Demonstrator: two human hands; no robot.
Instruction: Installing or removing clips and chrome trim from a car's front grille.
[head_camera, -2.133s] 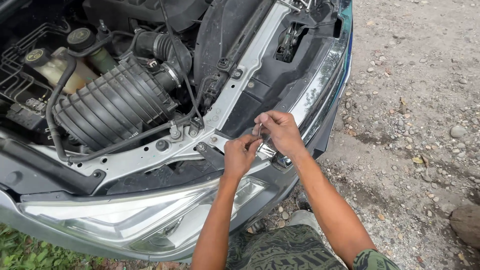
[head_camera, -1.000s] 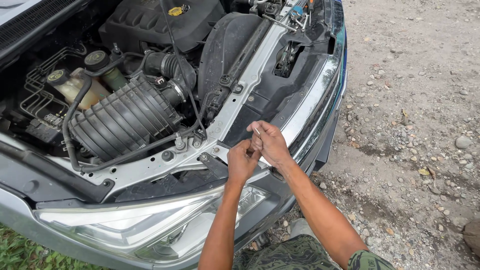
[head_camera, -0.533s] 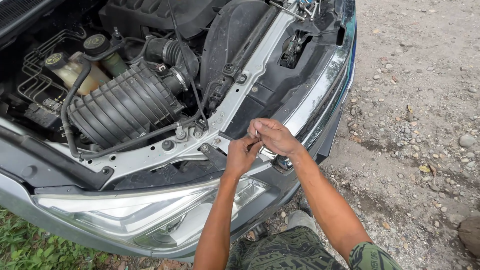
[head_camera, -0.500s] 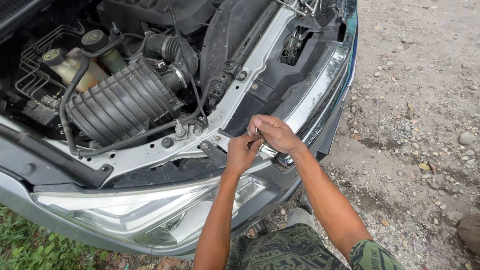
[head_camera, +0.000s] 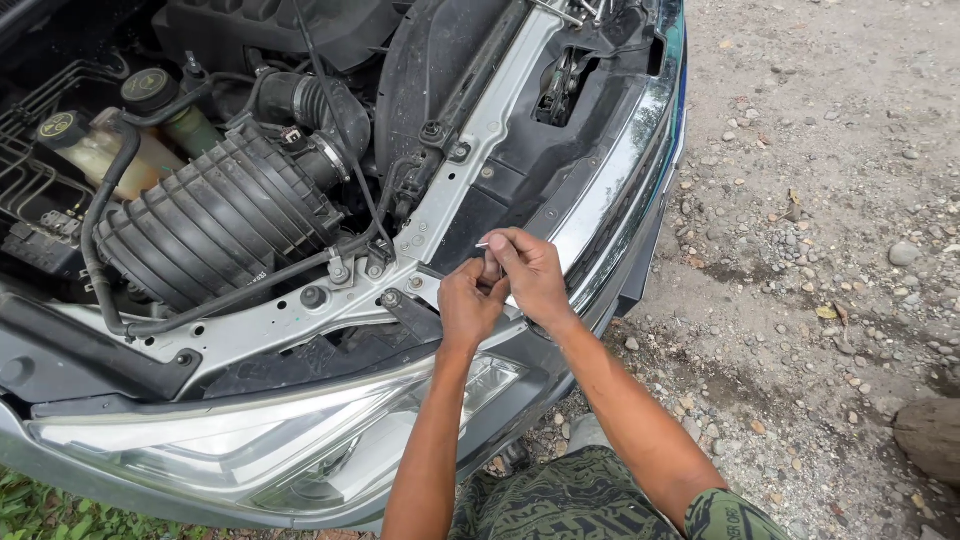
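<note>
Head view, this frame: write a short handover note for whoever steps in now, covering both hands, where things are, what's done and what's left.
Left hand: closed, fingertips pinching a small silver part together with the right hand.
Right hand: thumb and fingers on the same part; a thin metal tip sticks out to the left.
Where: both hands meet over the silver front crossmember, just above the headlight.
Done: cannot tell whether the part is fastened.
Left: likely finishing with the part; confirm what it is by feel.

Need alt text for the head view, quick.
Both hands, left hand and right hand, pinch a small metal part together over a car's silver radiator support, above the headlight; gravel lies beside the car.
</note>
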